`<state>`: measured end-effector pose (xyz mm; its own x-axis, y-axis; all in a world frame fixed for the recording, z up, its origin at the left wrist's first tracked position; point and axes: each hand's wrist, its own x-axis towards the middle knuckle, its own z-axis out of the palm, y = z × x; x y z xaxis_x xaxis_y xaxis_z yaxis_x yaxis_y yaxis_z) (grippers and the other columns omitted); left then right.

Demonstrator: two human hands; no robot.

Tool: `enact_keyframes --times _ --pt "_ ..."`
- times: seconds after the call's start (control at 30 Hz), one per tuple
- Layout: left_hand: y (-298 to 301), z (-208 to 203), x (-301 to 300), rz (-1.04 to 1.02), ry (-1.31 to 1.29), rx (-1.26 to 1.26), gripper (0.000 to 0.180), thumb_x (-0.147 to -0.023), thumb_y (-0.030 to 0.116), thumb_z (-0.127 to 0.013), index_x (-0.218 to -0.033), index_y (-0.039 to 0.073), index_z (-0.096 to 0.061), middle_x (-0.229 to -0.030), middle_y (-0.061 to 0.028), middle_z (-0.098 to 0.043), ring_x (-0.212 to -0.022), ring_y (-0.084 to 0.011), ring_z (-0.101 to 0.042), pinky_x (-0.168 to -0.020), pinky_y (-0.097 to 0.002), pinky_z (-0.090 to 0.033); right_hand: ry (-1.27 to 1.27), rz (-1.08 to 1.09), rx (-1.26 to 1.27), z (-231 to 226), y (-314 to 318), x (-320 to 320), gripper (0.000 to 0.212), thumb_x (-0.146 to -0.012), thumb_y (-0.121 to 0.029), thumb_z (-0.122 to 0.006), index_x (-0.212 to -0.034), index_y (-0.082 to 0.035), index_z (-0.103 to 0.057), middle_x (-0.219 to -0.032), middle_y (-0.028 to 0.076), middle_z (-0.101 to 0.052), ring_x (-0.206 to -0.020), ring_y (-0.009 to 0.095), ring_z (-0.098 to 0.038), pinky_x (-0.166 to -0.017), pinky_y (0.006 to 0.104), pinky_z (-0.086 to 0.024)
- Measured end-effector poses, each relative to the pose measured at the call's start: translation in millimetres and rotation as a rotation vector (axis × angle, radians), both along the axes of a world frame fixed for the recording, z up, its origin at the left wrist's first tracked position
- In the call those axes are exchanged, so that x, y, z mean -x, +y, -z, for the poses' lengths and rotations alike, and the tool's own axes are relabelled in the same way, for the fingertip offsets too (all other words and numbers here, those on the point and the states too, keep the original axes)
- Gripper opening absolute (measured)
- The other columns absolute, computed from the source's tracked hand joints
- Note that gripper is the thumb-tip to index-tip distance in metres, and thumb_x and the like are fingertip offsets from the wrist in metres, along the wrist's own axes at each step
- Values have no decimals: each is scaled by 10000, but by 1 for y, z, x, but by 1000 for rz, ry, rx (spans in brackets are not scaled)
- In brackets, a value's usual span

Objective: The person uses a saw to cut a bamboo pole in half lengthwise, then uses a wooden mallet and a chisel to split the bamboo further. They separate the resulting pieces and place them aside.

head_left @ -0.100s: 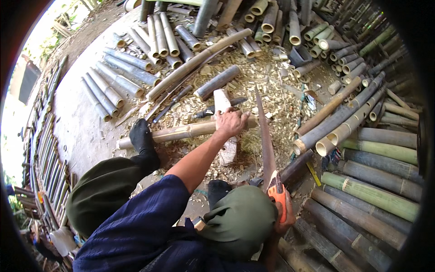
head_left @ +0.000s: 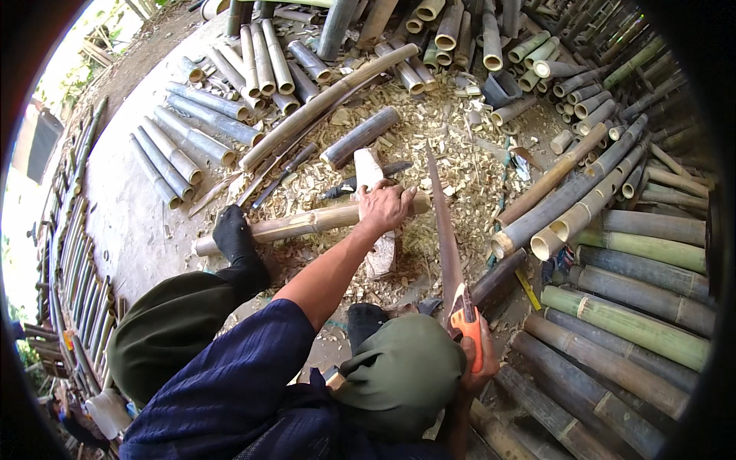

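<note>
On my head view, the person's left hand (head_left: pixel 387 205) is curled over a bamboo pole (head_left: pixel 307 222), gripping it from above near its right end, where the pole crosses a pale wooden block (head_left: pixel 379 259). I see the dark-socked left foot (head_left: pixel 234 230) over the pole's other end. The right hand (head_left: pixel 483 366) is clenched around the orange handle of a handsaw (head_left: pixel 446 238), beside the right knee. Its blade points forward, passing just beside the pole's right end; I can't tell whether they touch. Beyond the block I make out a dark bamboo tube (head_left: pixel 360 138), lying among wood shavings (head_left: pixel 456 172).
</note>
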<state>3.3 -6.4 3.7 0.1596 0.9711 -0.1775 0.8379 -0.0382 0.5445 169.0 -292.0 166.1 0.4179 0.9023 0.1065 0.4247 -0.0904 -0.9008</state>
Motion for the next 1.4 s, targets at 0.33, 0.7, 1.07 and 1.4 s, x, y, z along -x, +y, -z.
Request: enact_keyframes --times 0.33,0.7,1.07,1.4 --pt "3 4 -3 -6 51 -47 655 -1023 681 -421 -1090 130 -770 -1197 -111 -749 -1379 -261 -520 -1138 -651 -238 -1 -84 -2 5 7 3 471 -1022 -214 -575 -1364 109 -602 -1147 220 -737 -973 232 -734 -841 343 -583" --pt "20 2 -4 190 201 77 272 -804 172 -696 -1069 116 -716 -1099 -91 -734 -1265 -236 -593 -1132 -601 -304 -229 -188 -9 43 71 8 337 -1046 -199 -551 -1250 34 -686 -1155 251 -714 -966 324 -736 -840 415 -572" --pt "9 3 -5 104 142 23 313 -743 177 -761 -1055 169 -743 -1070 -80 -748 -1223 -239 -646 -1224 -658 -178 -190 -168 -89 52 118 29 372 -1027 -167 -594 -1311 70 -619 -934 207 -711 -793 287 -705 -718 411 -548" --pt "7 0 -3 145 139 -34 214 -818 127 -669 -1023 104 -724 -1023 -102 -747 -1179 -274 -658 -1210 -724 -159 -194 -157 -48 42 142 26 358 -1033 -151 -578 -1308 73 -626 -1091 267 -704 -904 364 -715 -768 436 -552"
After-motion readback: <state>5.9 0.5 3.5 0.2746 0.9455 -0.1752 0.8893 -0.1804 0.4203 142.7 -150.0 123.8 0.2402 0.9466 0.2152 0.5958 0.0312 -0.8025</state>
